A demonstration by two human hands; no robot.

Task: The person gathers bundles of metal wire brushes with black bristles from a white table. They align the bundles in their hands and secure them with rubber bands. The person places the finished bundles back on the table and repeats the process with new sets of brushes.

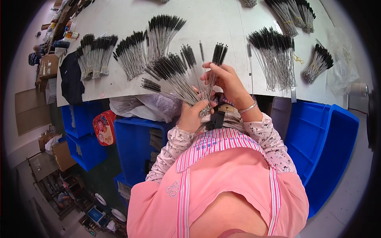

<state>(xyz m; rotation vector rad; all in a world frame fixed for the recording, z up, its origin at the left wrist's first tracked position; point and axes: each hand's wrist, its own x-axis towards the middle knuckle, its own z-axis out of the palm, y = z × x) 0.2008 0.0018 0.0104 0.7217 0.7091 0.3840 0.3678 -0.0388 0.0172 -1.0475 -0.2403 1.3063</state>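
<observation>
My left hand is closed round the looped wire ends of a fanned bundle of straw brushes. Their black bristle tips spread up and to the left over the table's near edge. Beside it, my right hand has its fingers curled on a smaller cluster of the same brushes, which stands nearly upright. One single brush rises between the two groups near my right fingertips. The lower ends of both groups meet by my left thumb, and part of the left fingers is hidden behind the wires.
On the white table lie brush piles at the left, centre left and right, plus a tied bundle. A loose brush lies right of my hand. Blue bins and a plastic bag sit below the edge.
</observation>
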